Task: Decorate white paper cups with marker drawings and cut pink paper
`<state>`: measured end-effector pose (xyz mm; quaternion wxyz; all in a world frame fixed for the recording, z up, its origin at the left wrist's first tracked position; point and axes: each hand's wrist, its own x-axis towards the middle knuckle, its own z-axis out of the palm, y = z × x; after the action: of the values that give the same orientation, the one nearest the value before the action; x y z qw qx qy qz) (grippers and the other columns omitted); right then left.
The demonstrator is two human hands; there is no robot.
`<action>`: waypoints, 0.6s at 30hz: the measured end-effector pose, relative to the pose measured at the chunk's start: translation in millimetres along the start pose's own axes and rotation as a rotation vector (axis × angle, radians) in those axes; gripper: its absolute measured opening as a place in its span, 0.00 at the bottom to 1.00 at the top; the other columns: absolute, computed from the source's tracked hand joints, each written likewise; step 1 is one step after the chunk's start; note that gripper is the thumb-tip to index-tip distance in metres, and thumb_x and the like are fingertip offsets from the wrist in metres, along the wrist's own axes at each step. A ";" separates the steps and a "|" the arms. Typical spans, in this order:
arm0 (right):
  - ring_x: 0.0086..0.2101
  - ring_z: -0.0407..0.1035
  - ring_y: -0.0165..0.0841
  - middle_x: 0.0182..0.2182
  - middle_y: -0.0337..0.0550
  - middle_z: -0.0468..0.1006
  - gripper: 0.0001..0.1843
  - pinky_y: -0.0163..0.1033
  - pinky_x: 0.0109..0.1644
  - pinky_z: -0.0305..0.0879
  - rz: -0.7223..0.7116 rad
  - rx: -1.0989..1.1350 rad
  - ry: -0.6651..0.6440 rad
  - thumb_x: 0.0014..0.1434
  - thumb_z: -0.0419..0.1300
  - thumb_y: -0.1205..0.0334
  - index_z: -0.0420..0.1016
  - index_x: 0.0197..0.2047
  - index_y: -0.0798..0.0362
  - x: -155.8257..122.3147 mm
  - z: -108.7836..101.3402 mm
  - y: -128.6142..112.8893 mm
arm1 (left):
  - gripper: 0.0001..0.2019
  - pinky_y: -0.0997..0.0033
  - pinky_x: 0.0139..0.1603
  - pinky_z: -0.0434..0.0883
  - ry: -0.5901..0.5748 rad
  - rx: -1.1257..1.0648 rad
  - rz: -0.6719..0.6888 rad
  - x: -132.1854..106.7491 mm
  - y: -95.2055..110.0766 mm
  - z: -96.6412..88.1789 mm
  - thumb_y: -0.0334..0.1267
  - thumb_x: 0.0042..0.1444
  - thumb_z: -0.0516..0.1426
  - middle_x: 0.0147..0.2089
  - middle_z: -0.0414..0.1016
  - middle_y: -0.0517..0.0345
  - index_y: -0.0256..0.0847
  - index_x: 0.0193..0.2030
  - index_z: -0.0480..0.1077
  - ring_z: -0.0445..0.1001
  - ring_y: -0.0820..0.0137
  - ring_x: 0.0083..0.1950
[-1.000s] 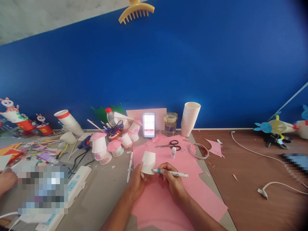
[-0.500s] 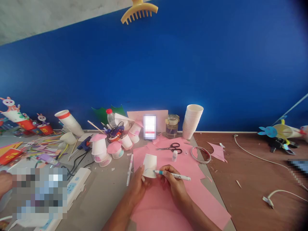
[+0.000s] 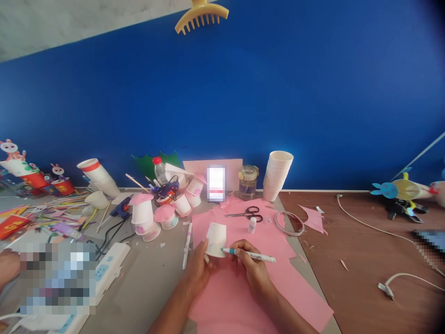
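My left hand [image 3: 200,264] is closed around the side of a white paper cup [image 3: 217,235], tilted over the pink paper [image 3: 225,301]. Faint teal marks show low on the cup's side. In my right hand [image 3: 251,262] is a white acrylic marker [image 3: 259,255] with a teal band, its tip at the cup's lower right wall. A second white marker [image 3: 187,246] lies left of the cup. Behind the hands are scissors [image 3: 248,213] and a small white glue bottle [image 3: 252,225] on the pink paper.
Pink-topped paper cups [image 3: 142,211] and a glue gun [image 3: 121,208] stand left. Further back are a glass jar [image 3: 248,182] and a stack of cups [image 3: 277,176]. A tape roll [image 3: 289,224] lies right. At far left, another person's hand [image 3: 9,266] shows by a power strip [image 3: 113,264].
The marker tip has shifted very slightly left on the cup. Both hands otherwise keep nearly the same place and hold.
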<state>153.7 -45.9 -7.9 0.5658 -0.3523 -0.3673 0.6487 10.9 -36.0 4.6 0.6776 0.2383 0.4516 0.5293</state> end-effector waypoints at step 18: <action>0.22 0.62 0.28 0.21 0.37 0.71 0.10 0.32 0.24 0.58 -0.027 -0.019 0.034 0.53 0.61 0.55 0.72 0.28 0.54 -0.7 1.3 -3.7 | 0.23 0.74 0.21 0.55 -0.022 0.038 0.045 -0.6 -1.8 0.5 0.56 0.50 0.58 0.12 0.57 0.65 0.39 0.18 0.62 0.55 0.77 0.17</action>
<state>154.4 -46.3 -4.0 0.5773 -0.3636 -0.3687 0.6314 12.2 -37.1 3.6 0.6658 0.2670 0.4485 0.5331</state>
